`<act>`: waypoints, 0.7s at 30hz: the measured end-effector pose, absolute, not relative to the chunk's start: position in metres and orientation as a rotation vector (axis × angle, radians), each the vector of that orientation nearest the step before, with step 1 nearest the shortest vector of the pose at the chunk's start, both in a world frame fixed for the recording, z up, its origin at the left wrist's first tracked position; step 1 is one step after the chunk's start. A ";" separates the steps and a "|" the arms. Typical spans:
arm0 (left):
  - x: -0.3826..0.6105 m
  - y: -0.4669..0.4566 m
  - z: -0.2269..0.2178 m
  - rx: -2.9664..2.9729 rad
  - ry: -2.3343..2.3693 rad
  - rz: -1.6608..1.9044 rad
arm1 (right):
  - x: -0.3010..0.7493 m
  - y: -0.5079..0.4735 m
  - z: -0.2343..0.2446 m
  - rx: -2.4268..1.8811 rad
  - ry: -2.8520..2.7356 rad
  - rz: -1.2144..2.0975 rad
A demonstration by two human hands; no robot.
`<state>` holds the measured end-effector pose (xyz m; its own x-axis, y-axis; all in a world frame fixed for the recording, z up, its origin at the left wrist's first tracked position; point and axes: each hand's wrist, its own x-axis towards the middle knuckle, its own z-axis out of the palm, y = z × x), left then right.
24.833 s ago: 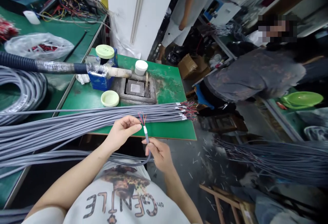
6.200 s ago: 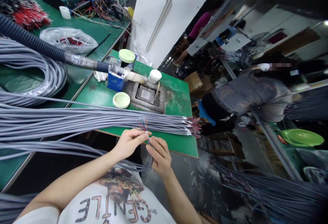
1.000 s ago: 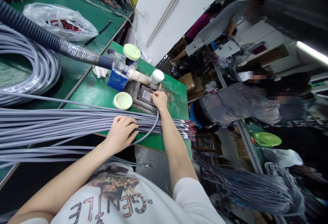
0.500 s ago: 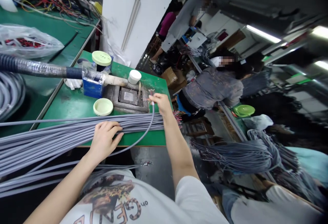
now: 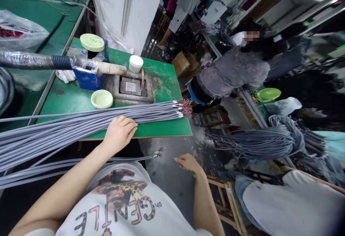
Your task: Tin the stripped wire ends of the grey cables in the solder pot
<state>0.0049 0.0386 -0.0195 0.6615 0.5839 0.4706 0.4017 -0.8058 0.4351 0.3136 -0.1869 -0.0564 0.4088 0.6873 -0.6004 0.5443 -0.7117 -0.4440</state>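
A thick bundle of grey cables (image 5: 81,124) lies across the green table (image 5: 164,128), its stripped coloured wire ends (image 5: 184,107) at the right edge. My left hand (image 5: 120,131) rests on the bundle near the table's front edge, fingers loosely spread, gripping nothing. My right hand (image 5: 187,162) hangs below the table over the floor with nothing visible in it, fingers loosely curled. It is a little right of the stripped tip (image 5: 157,154) of the loose grey cables (image 5: 81,166) that hang under the table.
Behind the bundle sit a metal pot (image 5: 130,86), a pale green lid (image 5: 101,99), a white jar (image 5: 135,63), a blue box (image 5: 87,77) and a corrugated hose (image 5: 40,61). A seated person (image 5: 231,76) and more cable bundles (image 5: 256,144) are to the right. A wooden stool (image 5: 221,193) stands near my right arm.
My right hand has left the pot and dropped below the table. The single cable it held is no longer in it. My left hand stays on the bundle.
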 end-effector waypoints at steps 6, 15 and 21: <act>0.037 0.027 -0.019 2.798 0.847 0.719 | 0.239 -0.143 -0.062 -1.939 -1.200 1.646; -0.023 0.032 -0.010 2.689 1.318 0.771 | 0.185 -0.098 -0.051 -1.461 -1.399 1.864; -0.025 0.048 -0.011 2.772 1.348 0.612 | 0.150 -0.071 -0.044 -1.196 -1.411 1.963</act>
